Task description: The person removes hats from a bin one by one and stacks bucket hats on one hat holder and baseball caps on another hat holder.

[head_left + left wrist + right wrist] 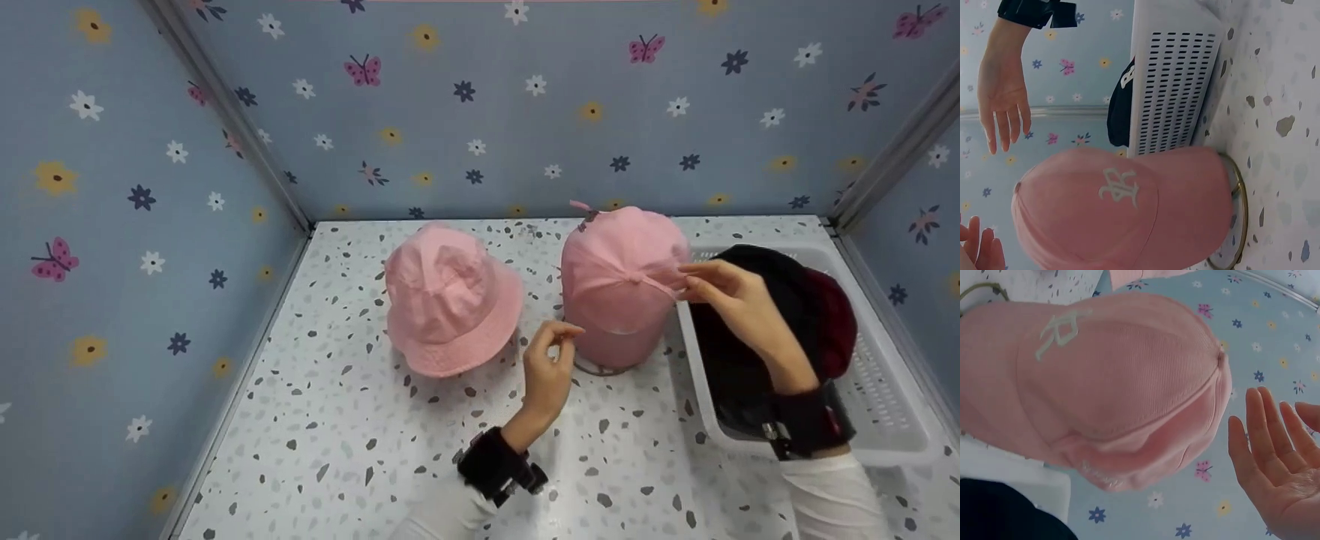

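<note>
A pink baseball cap (pixel 626 262) with a white embroidered letter (pixel 1120 188) sits on a stand, whose gold metal ring base (pixel 1241 208) shows under the brim. My right hand (pixel 731 304) is at the cap's right side, fingers loosely extended and holding nothing; the right wrist view shows a gap between them and the crown. Left of the brim, my left hand (pixel 550 375) hovers with relaxed fingers and nothing in its grasp. Farther left stands a pink bucket hat (pixel 450 300), its brim tilted down toward me.
A white perforated basket (pixel 892 397) stands on the right, holding a black cap (pixel 765 262) and a dark red cap (pixel 832 322). Flower-patterned panels (pixel 510 120) border the speckled white table (pixel 337 420) at the back and sides.
</note>
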A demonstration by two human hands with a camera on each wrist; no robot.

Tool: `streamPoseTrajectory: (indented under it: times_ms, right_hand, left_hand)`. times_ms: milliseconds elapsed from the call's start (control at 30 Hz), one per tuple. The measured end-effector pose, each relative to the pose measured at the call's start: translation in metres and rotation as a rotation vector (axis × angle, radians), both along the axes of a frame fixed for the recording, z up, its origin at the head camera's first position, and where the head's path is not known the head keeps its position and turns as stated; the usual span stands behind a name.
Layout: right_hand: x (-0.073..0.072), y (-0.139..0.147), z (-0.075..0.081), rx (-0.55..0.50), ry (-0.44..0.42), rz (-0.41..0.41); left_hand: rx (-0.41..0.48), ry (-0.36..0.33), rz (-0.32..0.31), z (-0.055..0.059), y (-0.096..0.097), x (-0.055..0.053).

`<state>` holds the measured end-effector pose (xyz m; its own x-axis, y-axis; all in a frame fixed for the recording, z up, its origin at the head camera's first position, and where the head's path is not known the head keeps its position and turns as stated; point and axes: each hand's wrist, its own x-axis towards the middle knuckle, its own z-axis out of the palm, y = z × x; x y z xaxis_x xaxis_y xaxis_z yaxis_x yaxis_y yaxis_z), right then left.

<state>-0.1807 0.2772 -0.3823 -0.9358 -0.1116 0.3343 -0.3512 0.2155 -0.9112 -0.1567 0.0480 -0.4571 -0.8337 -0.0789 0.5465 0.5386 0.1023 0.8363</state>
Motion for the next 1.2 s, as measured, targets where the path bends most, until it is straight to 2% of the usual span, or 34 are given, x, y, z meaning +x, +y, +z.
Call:
streamPoseTrajectory:
  times_ms: [133,367,467,600,700,867,1033,1200]
  right_hand:
    - [-0.006,0.025,0.000,0.025,-0.006,-0.031]
    - [-0.021,0.060,-0.005,0.107,-0.095,-0.061]
    - [-0.025,0.073,-0.010,0.165,-0.143,-0.076]
    - [-0.028,0.087,-0.021,0.218,-0.183,-0.109]
    - [-0.028,0.098,-0.028,0.229,-0.197,-0.138]
    - [-0.027,0.110,-0.036,0.279,-0.207,-0.217]
    - [-0.030,0.119,-0.042,0.465,-0.178,-0.357]
    - [-0.034,0.126,-0.052,0.590,-0.121,-0.446]
  left_hand:
    - [-0.041,-0.026,-0.079,-0.006,0.020,0.003]
    - [-0.162,-0.059,-0.135,-0.017,0.049,0.003]
    - [-0.213,-0.073,-0.177,-0.021,0.059,0.002]
    - [-0.252,-0.129,-0.226,-0.026,0.071,0.000]
    - [-0.249,-0.212,-0.257,-0.032,0.081,0.001]
    - [-0.198,-0.445,-0.318,-0.042,0.099,0.004]
    - [-0.151,-0.637,-0.354,-0.052,0.115,0.008]
    - [-0.126,-0.761,-0.359,-0.057,0.126,0.012]
